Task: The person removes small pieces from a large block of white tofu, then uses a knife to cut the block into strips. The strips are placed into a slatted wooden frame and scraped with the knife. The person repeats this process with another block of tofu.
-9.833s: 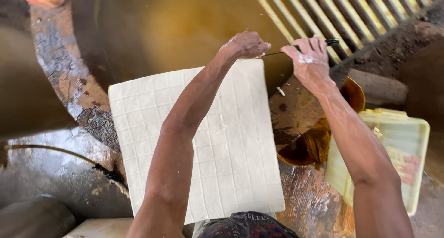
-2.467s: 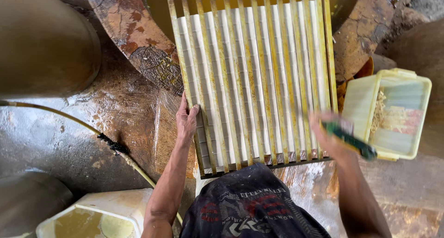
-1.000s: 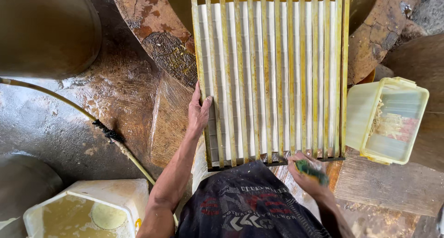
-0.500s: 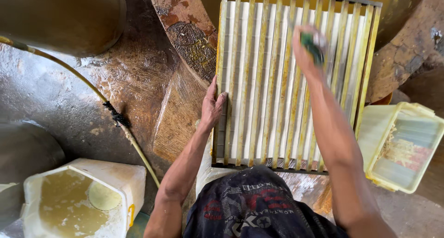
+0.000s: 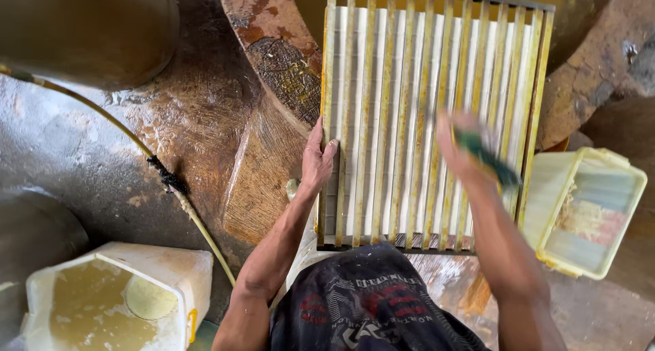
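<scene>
A yellowed slatted frame [image 5: 355, 119] lies over a white slab [image 5: 416, 85] that shows between the slats. My left hand [image 5: 316, 161] rests flat on the frame's left rail, fingers pointing away from me. My right hand [image 5: 458, 150], blurred by motion, is over the right half of the frame and grips a knife with a green handle [image 5: 490, 161]. The blade is hidden among the slats.
A pale yellow plastic tub [image 5: 590, 211] sits at the right. At lower left stands a white container of murky liquid [image 5: 109, 300]. A thin hose [image 5: 157, 167] crosses the wet, stained surface. A large dark vessel [image 5: 89, 30] is at upper left.
My right hand with the knife has pulled back from the far end of the frame toward me along the slats. My left hand has stayed on the left rail.
</scene>
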Tool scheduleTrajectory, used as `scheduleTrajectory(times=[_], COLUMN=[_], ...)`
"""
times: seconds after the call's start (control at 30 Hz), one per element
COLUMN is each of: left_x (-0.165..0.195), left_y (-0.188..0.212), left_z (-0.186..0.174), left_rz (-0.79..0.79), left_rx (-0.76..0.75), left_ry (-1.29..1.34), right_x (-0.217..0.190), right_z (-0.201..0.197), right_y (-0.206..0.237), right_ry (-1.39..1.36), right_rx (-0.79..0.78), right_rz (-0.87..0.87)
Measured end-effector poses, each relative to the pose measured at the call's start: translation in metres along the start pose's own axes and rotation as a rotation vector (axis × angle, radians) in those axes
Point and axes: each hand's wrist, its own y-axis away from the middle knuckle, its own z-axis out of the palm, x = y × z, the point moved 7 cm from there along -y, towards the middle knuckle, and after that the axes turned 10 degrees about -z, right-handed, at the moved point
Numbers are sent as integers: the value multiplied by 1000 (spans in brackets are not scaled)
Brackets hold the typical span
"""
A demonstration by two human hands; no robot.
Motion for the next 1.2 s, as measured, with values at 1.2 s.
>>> scheduleTrajectory(times=[1.2], left_x=[-15], left_y=[-3], left_z=[-3], left_rz=[230], left_rx=[106], left_ry=[-58], right_x=[-84], right_z=[121], right_y=[64], right_ry=[2982], right_rx=[445], right_rz=[-935])
